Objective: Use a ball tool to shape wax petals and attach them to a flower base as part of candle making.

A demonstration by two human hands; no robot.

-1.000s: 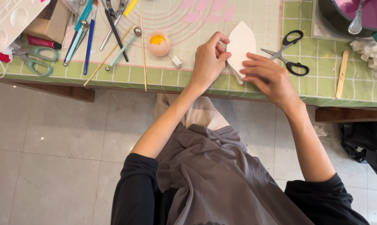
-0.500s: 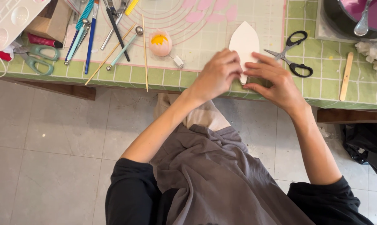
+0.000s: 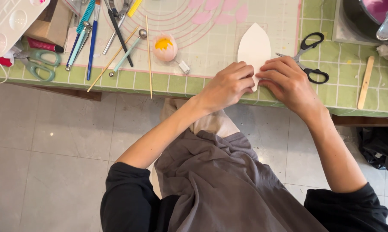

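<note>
Head view: black scissors lie just beyond the right hand, a flat wooden stick farther right. Left of the left hand sit a pale pink egg-shaped piece with a yellow middle, thin skewers and green-handled scissors. Since half a second ago both hands have slid toward the table's near edge, knuckles closer together. Both pinch the lower end of a cream, leaf-shaped sheet, smooth and pointed, lying on the gridded mat between them.
</note>
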